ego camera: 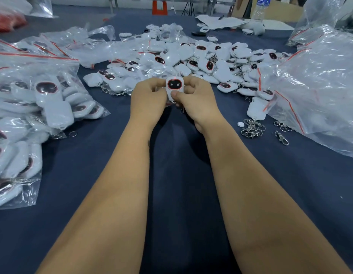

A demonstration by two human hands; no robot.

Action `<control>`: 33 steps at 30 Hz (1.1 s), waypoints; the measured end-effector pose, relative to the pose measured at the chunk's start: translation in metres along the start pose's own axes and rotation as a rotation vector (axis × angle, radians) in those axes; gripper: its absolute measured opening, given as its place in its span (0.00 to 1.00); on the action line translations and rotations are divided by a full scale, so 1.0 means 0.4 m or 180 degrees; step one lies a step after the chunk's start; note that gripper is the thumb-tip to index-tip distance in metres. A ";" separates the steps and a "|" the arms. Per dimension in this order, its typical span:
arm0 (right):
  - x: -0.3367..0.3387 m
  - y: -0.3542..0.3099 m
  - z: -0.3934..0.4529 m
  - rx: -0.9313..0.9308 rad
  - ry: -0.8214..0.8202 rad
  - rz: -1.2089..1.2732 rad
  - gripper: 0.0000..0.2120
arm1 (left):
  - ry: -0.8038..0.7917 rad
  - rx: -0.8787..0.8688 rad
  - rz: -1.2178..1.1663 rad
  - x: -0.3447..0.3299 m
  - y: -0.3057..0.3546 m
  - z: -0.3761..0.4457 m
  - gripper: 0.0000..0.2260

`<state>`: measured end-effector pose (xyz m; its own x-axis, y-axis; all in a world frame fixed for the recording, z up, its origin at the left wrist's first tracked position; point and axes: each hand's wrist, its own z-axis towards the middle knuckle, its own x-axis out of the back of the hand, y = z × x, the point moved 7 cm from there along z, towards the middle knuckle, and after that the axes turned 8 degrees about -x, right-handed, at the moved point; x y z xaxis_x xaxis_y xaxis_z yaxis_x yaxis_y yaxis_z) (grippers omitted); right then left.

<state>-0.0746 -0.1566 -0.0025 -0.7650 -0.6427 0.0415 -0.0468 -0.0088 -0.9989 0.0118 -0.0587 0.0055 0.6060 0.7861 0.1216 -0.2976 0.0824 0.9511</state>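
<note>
Fingers [155, 83] of both hands clasp a small white key fob [174, 85]. The left hand [150, 95] pinches its side and the right hand [195, 99] sets its thumb on the lower face. The fob stands upright above the tabletop [181, 155], just in front of the loose pile of fobs [191, 60]. If the thumb slips on the smooth shell, the fob may drop into that pile and be lost among the others.

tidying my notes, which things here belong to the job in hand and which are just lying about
Job in hand: small white plastic key fob with black oval face, held by left hand and right hand; pile of white fobs; silver metal key rings and clasps.
Lying about: clear plastic water bottle; orange plastic stool; white paper sheets.
</note>
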 end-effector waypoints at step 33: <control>-0.006 -0.003 0.003 -0.0105 0.0073 -0.0232 0.11 | -0.0045 0.0064 0.0268 -0.012 -0.002 0.008 0.05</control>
<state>-0.0720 -0.1561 -0.0013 -0.7734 -0.6235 0.1150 -0.1237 -0.0295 -0.9919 0.0115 -0.0646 0.0049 0.5899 0.7810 0.2052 -0.3330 0.0039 0.9429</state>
